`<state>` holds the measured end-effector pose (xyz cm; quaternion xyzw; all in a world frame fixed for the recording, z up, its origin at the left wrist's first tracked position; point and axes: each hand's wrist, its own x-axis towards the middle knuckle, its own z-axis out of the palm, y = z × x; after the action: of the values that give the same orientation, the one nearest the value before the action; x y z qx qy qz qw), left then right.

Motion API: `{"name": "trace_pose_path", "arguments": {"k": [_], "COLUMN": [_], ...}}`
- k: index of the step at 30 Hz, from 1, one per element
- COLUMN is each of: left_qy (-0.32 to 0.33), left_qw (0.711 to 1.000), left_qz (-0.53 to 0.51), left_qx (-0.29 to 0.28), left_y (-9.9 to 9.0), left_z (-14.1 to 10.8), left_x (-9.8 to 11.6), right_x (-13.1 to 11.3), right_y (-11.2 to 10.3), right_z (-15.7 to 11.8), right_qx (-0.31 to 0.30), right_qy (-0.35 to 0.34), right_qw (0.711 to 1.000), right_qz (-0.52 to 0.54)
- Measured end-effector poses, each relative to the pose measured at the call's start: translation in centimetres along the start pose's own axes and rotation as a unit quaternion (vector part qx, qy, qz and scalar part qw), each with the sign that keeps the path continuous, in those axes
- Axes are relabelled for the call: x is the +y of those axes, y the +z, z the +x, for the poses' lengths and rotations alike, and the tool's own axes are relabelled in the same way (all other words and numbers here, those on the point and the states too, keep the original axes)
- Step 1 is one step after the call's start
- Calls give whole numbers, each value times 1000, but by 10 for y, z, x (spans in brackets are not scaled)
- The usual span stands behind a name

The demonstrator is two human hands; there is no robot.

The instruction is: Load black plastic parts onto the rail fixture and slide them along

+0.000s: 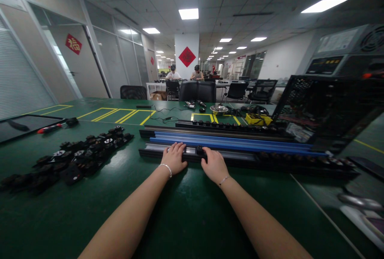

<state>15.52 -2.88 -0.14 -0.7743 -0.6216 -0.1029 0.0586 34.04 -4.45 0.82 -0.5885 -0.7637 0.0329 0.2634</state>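
Note:
A long black rail (240,156) with a pale inner channel lies across the green table. My left hand (175,158) rests over its left part, fingers on the channel and near edge. Just to the right, my right hand (215,164) has its fingertips at a small black block (199,150) sitting in the channel; its fingers are bent together around the block's right side. Several dark pieces (288,157) line the rail's right part. Behind it lie a blue rail (234,142) and another dark rail (219,132).
Several black parts (81,155) are heaped at the left, near a red-tipped tool (49,128). An open computer case (330,111) stands at the right. Behind the rails are a metal bowl (219,109) and a yellow object (258,119). Two people sit far back.

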Motion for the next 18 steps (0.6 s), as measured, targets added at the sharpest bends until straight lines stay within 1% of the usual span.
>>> {"name": "trace_pose_path", "arguments": {"k": [10,18], "left_qy": [10,11], "left_qw": [1000,1000], "left_qz": [4,-5], "left_qx": [9,-2], "left_y": [3,2], "left_z": [-1,-2], "left_x": [-1,-2], "right_x": [-6,-13], "right_y": [2,0], "right_z": [1,1], "right_qx": [-14,-38], "right_qy": [-10,-4], "right_qw": [1000,999], "right_qz": [-7,-12]}}
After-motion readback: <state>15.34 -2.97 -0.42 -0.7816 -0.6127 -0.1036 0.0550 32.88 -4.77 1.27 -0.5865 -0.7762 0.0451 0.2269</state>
